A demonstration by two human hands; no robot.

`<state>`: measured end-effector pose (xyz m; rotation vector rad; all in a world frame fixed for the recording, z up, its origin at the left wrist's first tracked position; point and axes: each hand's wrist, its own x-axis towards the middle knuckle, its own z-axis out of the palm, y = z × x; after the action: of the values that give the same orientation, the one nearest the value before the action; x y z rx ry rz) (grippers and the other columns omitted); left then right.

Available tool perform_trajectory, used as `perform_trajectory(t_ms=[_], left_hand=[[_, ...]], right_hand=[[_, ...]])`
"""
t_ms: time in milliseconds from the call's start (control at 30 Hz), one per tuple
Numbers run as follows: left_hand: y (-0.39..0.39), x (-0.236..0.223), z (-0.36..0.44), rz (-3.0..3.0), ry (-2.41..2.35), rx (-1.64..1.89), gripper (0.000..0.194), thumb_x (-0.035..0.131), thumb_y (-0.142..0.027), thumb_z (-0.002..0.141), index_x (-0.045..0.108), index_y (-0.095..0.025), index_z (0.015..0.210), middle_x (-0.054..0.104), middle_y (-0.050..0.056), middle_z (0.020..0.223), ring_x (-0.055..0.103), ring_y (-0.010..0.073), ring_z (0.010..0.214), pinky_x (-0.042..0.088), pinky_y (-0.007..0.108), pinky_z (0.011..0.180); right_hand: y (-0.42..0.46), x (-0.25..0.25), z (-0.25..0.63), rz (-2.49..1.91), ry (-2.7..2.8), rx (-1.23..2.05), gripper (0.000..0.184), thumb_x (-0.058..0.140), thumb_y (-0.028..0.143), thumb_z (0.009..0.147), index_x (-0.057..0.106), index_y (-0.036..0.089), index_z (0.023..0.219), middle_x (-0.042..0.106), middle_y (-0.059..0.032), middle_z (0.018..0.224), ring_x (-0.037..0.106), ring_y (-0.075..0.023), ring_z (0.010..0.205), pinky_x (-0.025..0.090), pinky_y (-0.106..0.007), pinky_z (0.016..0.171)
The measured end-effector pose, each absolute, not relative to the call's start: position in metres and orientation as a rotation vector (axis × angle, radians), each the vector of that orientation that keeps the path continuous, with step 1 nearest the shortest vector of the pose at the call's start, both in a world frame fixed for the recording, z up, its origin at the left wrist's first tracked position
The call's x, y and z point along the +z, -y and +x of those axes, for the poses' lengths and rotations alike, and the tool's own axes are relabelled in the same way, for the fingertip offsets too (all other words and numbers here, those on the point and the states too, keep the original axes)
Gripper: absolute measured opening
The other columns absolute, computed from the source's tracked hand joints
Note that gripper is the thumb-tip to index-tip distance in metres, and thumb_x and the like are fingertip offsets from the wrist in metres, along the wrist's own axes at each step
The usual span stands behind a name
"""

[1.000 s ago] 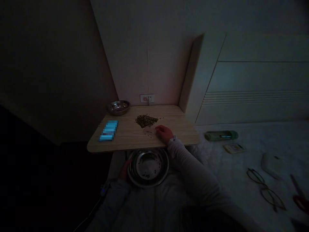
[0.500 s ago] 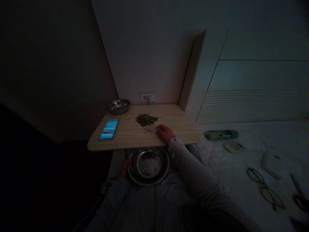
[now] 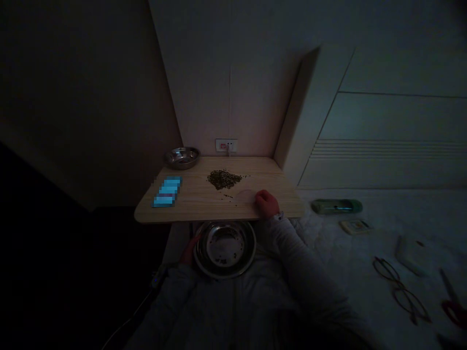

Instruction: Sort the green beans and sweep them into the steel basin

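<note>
The room is very dim. My right hand (image 3: pixel 267 204) rests on a small wooden table (image 3: pixel 197 206) near its front edge, fingers curled; what they hold, if anything, I cannot make out. A pile of small dark grains (image 3: pixel 223 179) lies at the table's middle, with a few stray grains (image 3: pixel 229 196) between it and my hand. My left hand (image 3: pixel 189 250) grips the left rim of a steel bowl (image 3: pixel 224 249) held below the table's edge, over my lap. A few grains lie in the bowl.
A second steel bowl (image 3: pixel 182 157) sits at the table's back left, and a lit phone screen (image 3: pixel 167 191) at its left. A wall socket (image 3: pixel 226 145) is behind. On the bed to the right lie a green case (image 3: pixel 336 206), glasses (image 3: pixel 399 289) and scissors (image 3: pixel 452 304).
My right hand has drawn back from beside the grain pile toward the table's front edge and to the right. The left hand and bowl stay put.
</note>
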<state>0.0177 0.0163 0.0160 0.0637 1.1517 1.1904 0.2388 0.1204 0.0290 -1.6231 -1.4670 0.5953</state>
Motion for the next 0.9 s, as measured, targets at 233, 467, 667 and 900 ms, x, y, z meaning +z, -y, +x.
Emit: perform_trajectory(t_ms=[233, 467, 667, 900], left_hand=[[-0.0171, 0.0155, 0.0165, 0.106, -1.151, 1.146, 0.033, 0.042, -0.017, 0.077, 0.064, -0.014, 0.052, 0.065, 0.004, 0.05, 0.063, 0.0205, 0.074, 0.043, 0.028, 0.079], [-0.0135, 0.0138, 0.0167, 0.119, -1.092, 1.158, 0.029, 0.044, -0.019, 0.076, 0.066, -0.014, 0.058, 0.067, 0.003, 0.056, 0.062, 0.0202, 0.078, 0.045, 0.026, 0.075], [-0.0154, 0.0141, 0.0177, 0.09, -1.112, 1.175, 0.029, 0.044, -0.019, 0.076, 0.066, -0.013, 0.057, 0.067, 0.005, 0.056, 0.063, 0.0195, 0.067, 0.044, 0.028, 0.077], [-0.0122, 0.0204, 0.0197, 0.112, -1.082, 1.184, 0.032, 0.043, -0.018, 0.077, 0.066, -0.014, 0.055, 0.067, 0.003, 0.055, 0.062, 0.0177, 0.062, 0.046, 0.027, 0.072]], right_hand=[[-0.1196, 0.0272, 0.2342, -1.67, 1.573, 0.477, 0.015, 0.041, 0.028, 0.068, 0.053, 0.019, 0.065, 0.054, 0.0013, 0.058, 0.046, -0.012, 0.057, 0.033, -0.023, 0.054], [-0.1184, 0.0278, 0.2346, -1.657, 1.618, 0.503, 0.015, 0.041, 0.028, 0.068, 0.052, 0.019, 0.063, 0.053, 0.0017, 0.058, 0.046, -0.0115, 0.057, 0.031, -0.022, 0.053], [-0.1192, 0.0247, 0.236, -1.569, 1.628, 0.6, 0.016, 0.042, 0.029, 0.067, 0.053, 0.018, 0.063, 0.054, 0.0026, 0.057, 0.048, -0.011, 0.057, 0.034, -0.022, 0.055], [-0.1202, 0.0232, 0.2369, -1.547, 1.628, 0.613, 0.015, 0.043, 0.03, 0.067, 0.053, 0.018, 0.062, 0.054, 0.0029, 0.055, 0.048, -0.011, 0.055, 0.034, -0.022, 0.053]])
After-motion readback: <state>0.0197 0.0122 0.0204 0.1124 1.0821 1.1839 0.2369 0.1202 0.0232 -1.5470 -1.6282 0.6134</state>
